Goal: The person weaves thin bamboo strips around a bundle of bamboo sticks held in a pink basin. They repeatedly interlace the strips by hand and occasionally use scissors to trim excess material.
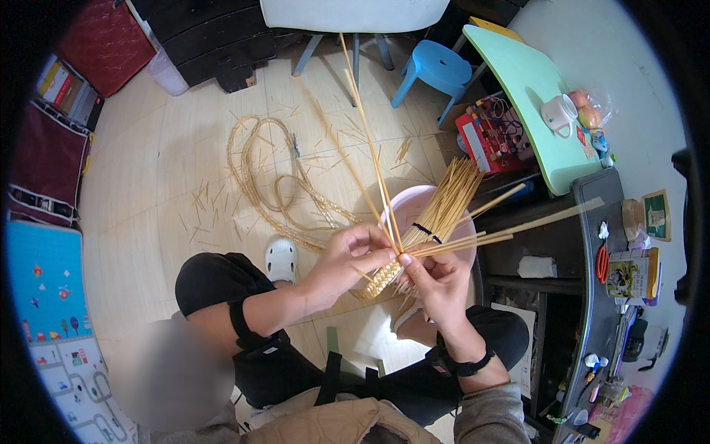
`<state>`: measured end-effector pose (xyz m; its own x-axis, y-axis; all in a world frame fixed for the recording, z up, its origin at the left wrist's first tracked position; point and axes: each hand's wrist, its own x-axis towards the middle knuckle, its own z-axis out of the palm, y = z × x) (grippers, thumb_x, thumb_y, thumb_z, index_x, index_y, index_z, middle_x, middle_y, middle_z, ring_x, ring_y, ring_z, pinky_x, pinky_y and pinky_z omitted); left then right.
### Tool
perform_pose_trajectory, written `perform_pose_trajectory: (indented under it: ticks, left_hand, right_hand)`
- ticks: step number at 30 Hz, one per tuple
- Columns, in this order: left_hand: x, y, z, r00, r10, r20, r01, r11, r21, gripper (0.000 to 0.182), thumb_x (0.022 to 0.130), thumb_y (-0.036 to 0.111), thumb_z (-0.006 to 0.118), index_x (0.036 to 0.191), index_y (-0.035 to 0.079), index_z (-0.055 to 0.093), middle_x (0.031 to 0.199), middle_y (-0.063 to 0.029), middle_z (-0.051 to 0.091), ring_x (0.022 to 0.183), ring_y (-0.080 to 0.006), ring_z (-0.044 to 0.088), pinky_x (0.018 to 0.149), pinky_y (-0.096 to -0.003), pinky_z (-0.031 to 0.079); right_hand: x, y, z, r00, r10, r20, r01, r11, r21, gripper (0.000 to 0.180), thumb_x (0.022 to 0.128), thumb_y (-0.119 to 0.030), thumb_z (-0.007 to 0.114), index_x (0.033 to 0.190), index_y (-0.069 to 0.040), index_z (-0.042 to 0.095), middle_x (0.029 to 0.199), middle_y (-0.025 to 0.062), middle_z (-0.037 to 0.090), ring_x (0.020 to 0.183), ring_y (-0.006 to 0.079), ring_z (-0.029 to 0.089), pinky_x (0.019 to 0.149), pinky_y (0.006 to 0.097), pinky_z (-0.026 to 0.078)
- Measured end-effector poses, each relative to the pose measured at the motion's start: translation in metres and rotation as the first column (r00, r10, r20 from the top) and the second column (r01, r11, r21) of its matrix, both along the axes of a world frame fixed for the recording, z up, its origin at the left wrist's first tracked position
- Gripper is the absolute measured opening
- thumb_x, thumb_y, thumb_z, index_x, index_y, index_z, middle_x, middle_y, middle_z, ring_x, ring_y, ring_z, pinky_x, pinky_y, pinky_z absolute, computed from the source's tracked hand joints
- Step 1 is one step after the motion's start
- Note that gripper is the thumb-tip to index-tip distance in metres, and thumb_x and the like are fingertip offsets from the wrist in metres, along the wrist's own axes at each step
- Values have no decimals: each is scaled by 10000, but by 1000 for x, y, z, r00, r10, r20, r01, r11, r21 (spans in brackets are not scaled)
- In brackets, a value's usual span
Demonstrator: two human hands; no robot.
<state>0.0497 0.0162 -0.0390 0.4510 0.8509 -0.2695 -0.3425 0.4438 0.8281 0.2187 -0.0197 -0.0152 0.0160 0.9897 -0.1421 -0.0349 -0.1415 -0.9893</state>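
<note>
Between my two hands is the working end of a braided straw strip (383,279), its woven part hanging below my fingers. My left hand (360,250) pinches the strip's left edge with thumb and fingers. Opposite it, my right hand (438,272) grips the right edge, thumb on top. Loose straws (373,147) fan upward from the braid, and more straws (471,243) spread to the right. Just behind my hands, a bundle of straw (446,197) bound with a dark tie leans in a pink basin (404,201). Finished braid (238,161) lies in loops on the floor.
Straw offcuts (208,200) are scattered over the tiled floor (183,144). A blue plastic stool (438,64) and a white chair (355,14) stand ahead. To the right are a green tabletop (516,94) with a white mug (559,114), and a dark desk (599,194) with red-handled scissors (602,263).
</note>
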Motion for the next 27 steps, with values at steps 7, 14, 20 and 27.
perform_pose_trajectory:
  ticks: [7, 14, 20, 27]
  left_hand:
    - [-2, 4, 14, 990, -127, -60, 133, 985, 112, 198, 860, 58, 628, 1047, 13, 580, 983, -60, 634, 941, -125, 602, 858, -270, 471]
    - [0, 4, 11, 989, -144, 15, 144, 989, 18, 169, 864, 75, 639, 1018, 27, 590, 948, -52, 638, 898, -112, 601, 828, -264, 477]
    - [-1, 4, 10, 997, -44, -61, 49, 994, 93, 189, 818, 49, 692, 969, 26, 582, 912, -49, 638, 854, -110, 612, 784, -249, 487]
    - [0, 2, 11, 999, 39, 16, -41, 993, 111, 171, 817, 17, 679, 950, 21, 571, 914, -60, 637, 854, -107, 611, 770, -246, 489]
  right_hand:
    - [7, 6, 12, 995, 70, -70, -77, 991, -111, 170, 860, -2, 627, 1012, 60, 581, 774, 88, 652, 689, 100, 628, 622, 210, 528]
    - [12, 7, 7, 980, 34, -197, -73, 979, -191, 195, 919, -114, 577, 1034, 44, 568, 770, 67, 634, 626, 102, 596, 564, 215, 470]
    - [13, 6, 6, 960, 32, -278, -101, 965, -240, 185, 903, -94, 589, 1029, 41, 606, 783, 75, 651, 680, 118, 617, 626, 217, 485]
    - [15, 7, 0, 860, -17, -510, -161, 940, -302, 128, 883, -55, 600, 960, 33, 651, 835, 95, 672, 719, 119, 633, 686, 217, 505]
